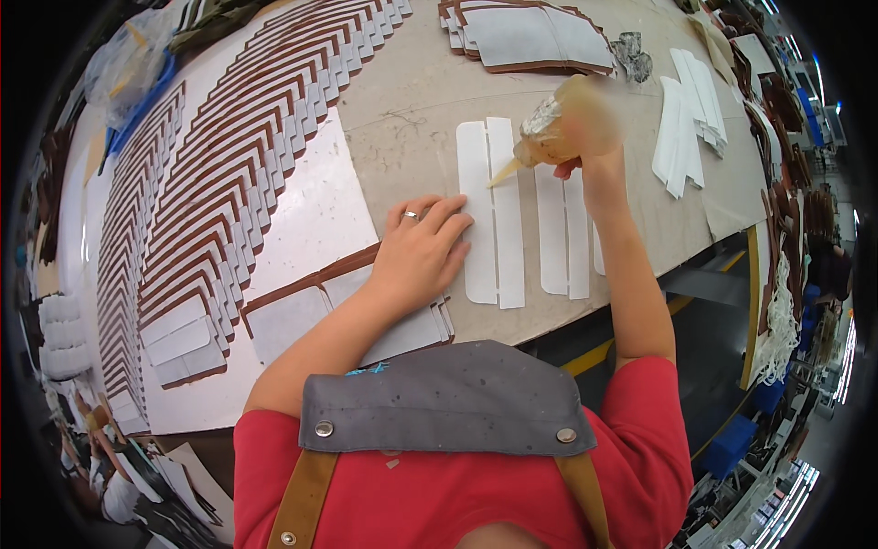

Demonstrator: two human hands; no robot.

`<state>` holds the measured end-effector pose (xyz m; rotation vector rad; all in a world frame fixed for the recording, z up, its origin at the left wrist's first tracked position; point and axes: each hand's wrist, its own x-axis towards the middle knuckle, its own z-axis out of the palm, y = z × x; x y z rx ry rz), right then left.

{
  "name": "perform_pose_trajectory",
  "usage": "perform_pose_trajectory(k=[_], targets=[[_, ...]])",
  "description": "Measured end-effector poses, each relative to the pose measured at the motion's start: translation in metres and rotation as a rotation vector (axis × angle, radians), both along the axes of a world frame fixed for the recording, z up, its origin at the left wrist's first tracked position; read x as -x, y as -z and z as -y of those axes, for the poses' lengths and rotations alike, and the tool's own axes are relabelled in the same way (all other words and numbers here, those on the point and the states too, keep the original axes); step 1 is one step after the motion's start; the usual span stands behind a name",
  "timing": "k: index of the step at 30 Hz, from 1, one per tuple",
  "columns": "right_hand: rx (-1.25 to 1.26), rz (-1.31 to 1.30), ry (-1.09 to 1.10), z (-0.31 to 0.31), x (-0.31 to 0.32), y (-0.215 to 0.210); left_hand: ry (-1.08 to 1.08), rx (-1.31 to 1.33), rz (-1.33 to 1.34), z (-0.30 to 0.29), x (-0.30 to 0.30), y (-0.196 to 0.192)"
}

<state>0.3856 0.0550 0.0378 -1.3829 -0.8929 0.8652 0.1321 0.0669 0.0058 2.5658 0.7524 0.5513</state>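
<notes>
My right hand (590, 123), partly blurred, is wrapped round a yellowish squeeze bottle (541, 137). The bottle is tilted, and its tapered nozzle points down-left at the narrow gap between two long white strips (476, 252) lying side by side. My left hand (425, 245) rests flat with fingers spread, fingertips at the left edge of that pair. To the right lies a second pair of white strips (553, 247), and part of another white piece (599, 252) shows beside my right forearm. Under my left forearm are white panels with brown edges (285, 325).
Long overlapping rows of white-and-brown panels (229, 183) fan out on the left. A stack of similar panels (535, 41) sits at the far side near a crumpled grey scrap (631, 57). Loose white pieces (686, 137) lie at the right. The table's edge (695, 256) runs behind my right arm.
</notes>
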Motion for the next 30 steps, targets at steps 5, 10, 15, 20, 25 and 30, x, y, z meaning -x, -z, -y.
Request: perform_pose_trajectory(k=[5,10,15,20,25,30], targets=[[0.024,-0.008,0.017,0.029,0.014,0.001,0.001,-0.002,0.000,0.000,-0.001,0.000],[0.081,-0.038,-0.030,0.060,0.021,0.002,0.006,-0.002,-0.009,0.000,-0.001,-0.001],[0.108,-0.094,-0.051,0.089,0.034,0.007,0.004,-0.002,-0.017,0.000,0.000,0.000],[-0.005,-0.463,0.023,0.087,0.021,0.010,0.000,-0.010,-0.022,0.001,0.000,0.001],[-0.196,-0.071,0.053,0.032,-0.003,-0.013,0.006,-0.008,-0.015,-0.001,0.000,0.001],[-0.230,0.088,0.042,-0.015,-0.014,-0.009,0.007,0.002,0.003,-0.001,-0.001,0.002]])
